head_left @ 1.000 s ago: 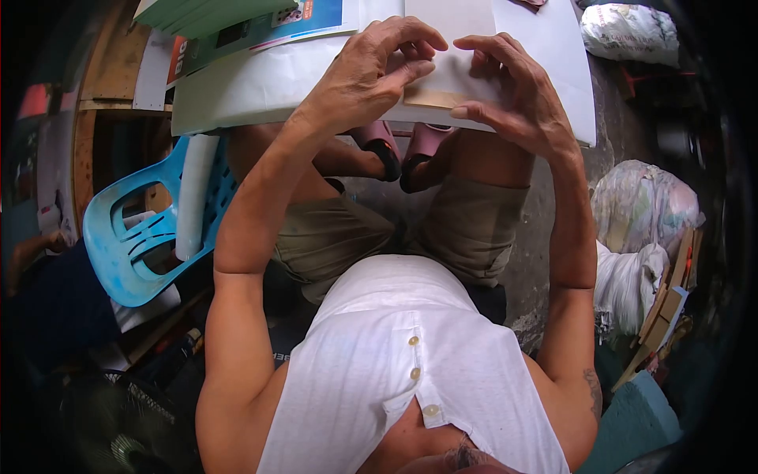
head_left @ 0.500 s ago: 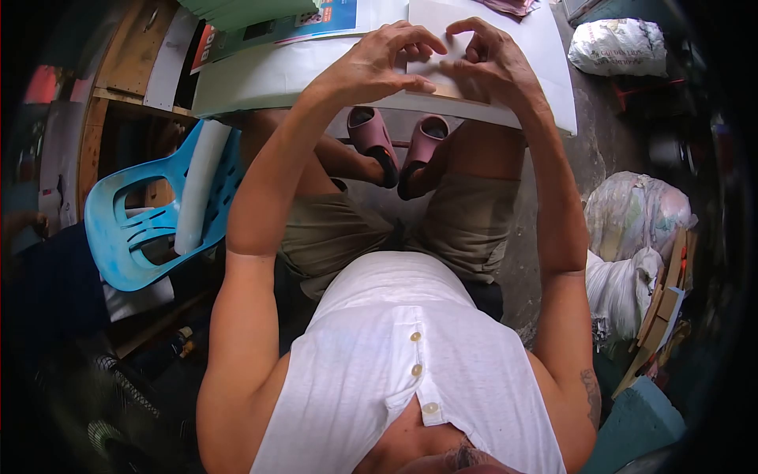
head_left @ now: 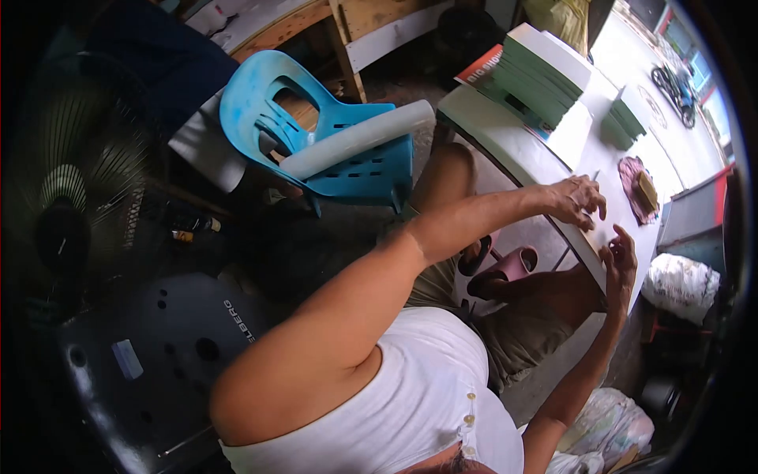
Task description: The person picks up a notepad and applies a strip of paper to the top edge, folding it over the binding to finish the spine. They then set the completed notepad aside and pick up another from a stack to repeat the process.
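Note:
Over the near edge of the white table (head_left: 505, 142), my left hand (head_left: 579, 201) hovers with bent fingers spread apart. My right hand (head_left: 621, 259) is at the table's near right corner, its thumb and fingers curved and apart. Nothing shows in either hand. Between the hands lies a flat pale tan piece (head_left: 594, 238), partly covered by the fingers. Beyond them a pinkish cloth (head_left: 629, 171) lies on the table with a brown block (head_left: 646, 192) on it.
A tall stack of green-edged sheets (head_left: 545, 75) stands on the table, with a smaller stack (head_left: 629, 116) beyond. To the left are a blue plastic chair (head_left: 359, 178) holding a white roll (head_left: 363, 141) and a fan (head_left: 67, 189). A white sack (head_left: 681, 288) sits at right.
The view has swung left and tilted, bringing the paper stacks, fan and street into sight. Both hands remain over the table edge, with their fingers still curved and apart.

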Demonstrator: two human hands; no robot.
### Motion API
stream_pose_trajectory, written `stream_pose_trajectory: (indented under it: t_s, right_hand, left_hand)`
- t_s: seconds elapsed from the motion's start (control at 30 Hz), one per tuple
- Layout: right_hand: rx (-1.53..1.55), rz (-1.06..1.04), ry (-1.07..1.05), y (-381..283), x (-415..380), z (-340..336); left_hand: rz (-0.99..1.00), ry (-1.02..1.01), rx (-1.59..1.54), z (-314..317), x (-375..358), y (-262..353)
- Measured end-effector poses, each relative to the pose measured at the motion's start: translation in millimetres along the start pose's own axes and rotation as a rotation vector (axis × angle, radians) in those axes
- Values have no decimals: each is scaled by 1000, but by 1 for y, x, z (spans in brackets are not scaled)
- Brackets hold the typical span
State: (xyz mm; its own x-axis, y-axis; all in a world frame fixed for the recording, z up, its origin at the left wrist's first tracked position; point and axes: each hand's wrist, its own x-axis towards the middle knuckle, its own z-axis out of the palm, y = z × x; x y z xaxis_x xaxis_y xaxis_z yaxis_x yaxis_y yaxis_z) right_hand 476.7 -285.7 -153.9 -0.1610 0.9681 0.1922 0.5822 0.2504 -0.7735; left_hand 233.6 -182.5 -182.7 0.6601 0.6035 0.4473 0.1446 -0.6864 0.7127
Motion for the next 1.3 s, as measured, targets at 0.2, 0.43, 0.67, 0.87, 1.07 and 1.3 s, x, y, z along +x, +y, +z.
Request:
stream_pose_trajectory:
  t_s: [0.2, 0.43, 0.67, 0.87, 1.07, 1.3]
  right_hand:
    - [-199, -25, 33, -15, 3, 2]
    - [80, 200, -113, -18, 25, -6]
    - [-49, 143, -91, 14, 38, -12]
    - [-187, 73, -18, -22, 12, -4]
    - [-197, 45, 66, -20, 9, 3]
    - [-49, 8, 83, -15, -6, 4]
  left_hand:
    - [-47, -47, 110, -6, -5, 12]
    - [-112, -103, 152, -1, 2, 10]
    - [52, -91, 110, -1, 8, -7]
    - [-49, -142, -103, -19, -3, 11]
    - [14, -47, 2, -15, -11, 18]
    - [409, 267, 292, 22, -41, 54]
